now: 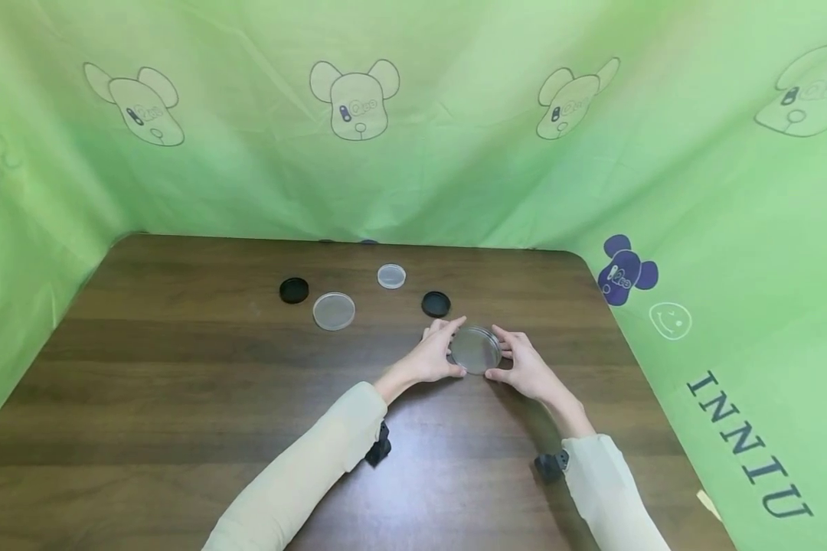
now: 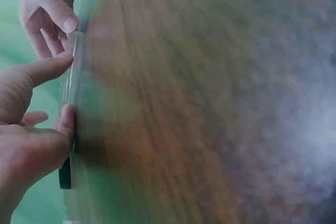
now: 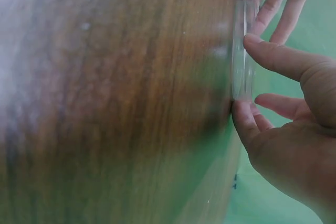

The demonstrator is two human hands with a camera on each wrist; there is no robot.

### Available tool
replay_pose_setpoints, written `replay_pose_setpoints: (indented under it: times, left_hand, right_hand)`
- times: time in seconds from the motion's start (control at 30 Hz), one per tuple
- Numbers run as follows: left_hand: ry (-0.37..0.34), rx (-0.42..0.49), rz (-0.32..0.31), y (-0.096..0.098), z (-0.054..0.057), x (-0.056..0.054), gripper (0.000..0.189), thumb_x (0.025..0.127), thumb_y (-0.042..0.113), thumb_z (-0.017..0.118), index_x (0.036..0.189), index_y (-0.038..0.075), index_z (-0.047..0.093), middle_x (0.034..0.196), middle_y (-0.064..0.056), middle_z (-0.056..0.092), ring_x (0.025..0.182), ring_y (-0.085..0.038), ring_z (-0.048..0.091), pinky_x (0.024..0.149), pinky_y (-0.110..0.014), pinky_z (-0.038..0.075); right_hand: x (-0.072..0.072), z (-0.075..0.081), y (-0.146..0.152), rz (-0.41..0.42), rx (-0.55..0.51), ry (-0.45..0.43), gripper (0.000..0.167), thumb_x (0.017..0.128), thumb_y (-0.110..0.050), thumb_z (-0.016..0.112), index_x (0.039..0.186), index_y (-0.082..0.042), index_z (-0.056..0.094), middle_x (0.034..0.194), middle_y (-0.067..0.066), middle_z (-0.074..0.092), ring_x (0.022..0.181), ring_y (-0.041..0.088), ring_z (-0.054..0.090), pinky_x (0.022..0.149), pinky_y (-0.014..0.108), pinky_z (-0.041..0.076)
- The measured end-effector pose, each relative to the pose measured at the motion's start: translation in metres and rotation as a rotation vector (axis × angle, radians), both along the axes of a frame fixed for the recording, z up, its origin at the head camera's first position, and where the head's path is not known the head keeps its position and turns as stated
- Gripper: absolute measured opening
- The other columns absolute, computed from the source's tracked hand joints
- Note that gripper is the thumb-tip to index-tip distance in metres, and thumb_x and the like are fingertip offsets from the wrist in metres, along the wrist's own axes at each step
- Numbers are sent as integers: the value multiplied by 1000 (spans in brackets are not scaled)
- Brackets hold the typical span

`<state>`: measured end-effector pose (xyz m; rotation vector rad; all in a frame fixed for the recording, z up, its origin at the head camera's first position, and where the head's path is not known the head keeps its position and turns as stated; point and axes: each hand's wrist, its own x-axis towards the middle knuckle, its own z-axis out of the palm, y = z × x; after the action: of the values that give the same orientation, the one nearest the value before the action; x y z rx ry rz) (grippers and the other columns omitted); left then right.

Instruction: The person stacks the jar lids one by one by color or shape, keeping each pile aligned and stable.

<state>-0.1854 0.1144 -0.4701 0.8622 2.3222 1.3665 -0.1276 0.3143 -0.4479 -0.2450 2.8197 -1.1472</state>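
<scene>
A round clear petri dish [image 1: 475,350] lies flat on the brown table, right of the middle in the head view. From its left side my left hand [image 1: 433,357] holds the rim between thumb and fingers. My right hand [image 1: 526,369] grips the opposite side in the same way. Seen edge-on, the dish [image 2: 71,80] shows as a thin clear band in the left wrist view, and the dish [image 3: 242,51] appears likewise in the right wrist view. Just beyond my left fingertips lies a black round disc [image 1: 436,304].
Farther left on the wooden table [image 1: 179,367] are another black disc [image 1: 294,290], a larger clear round dish [image 1: 334,311] and a smaller whitish one [image 1: 391,276]. Green printed curtains [image 1: 455,176] hang along the table's back and sides.
</scene>
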Motion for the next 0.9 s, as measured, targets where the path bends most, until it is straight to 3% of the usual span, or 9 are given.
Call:
replay_pose_setpoints:
  times: [0.2, 0.4, 0.6, 0.9]
  left_hand:
    - [-14, 4, 22, 2, -2, 2, 88, 72, -2, 82, 146, -2, 35, 129, -15, 40, 112, -25, 44, 81, -14, 47]
    - [6, -8, 62, 1, -3, 2, 85, 70, -3, 83, 144, -1, 40, 129, -14, 41, 107, -23, 47, 78, -14, 47]
    - [-27, -30, 65, -1, -1, 1, 82, 69, -2, 84, 141, -1, 45, 124, -12, 42, 98, -18, 55, 77, -14, 48]
    - [-62, 50, 49, -7, 0, 1, 77, 64, -6, 86, 132, -2, 52, 114, -12, 45, 99, -21, 54, 79, -15, 48]
  right_hand:
    - [3, -1, 1, -18, 10, -21, 74, 79, 3, 75, 141, 13, 35, 123, 32, 37, 113, 49, 50, 97, 54, 42]
    - [2, -2, -2, -12, -3, 16, 74, 76, 3, 78, 139, 12, 39, 120, 31, 39, 110, 47, 52, 97, 53, 43]
    - [1, -2, -2, 6, -58, 17, 80, 73, 6, 80, 140, 14, 36, 118, 30, 38, 108, 43, 50, 98, 52, 43]
    - [2, 2, -4, 54, -88, -15, 78, 72, 5, 81, 137, 15, 38, 117, 28, 36, 106, 39, 48, 95, 52, 44]
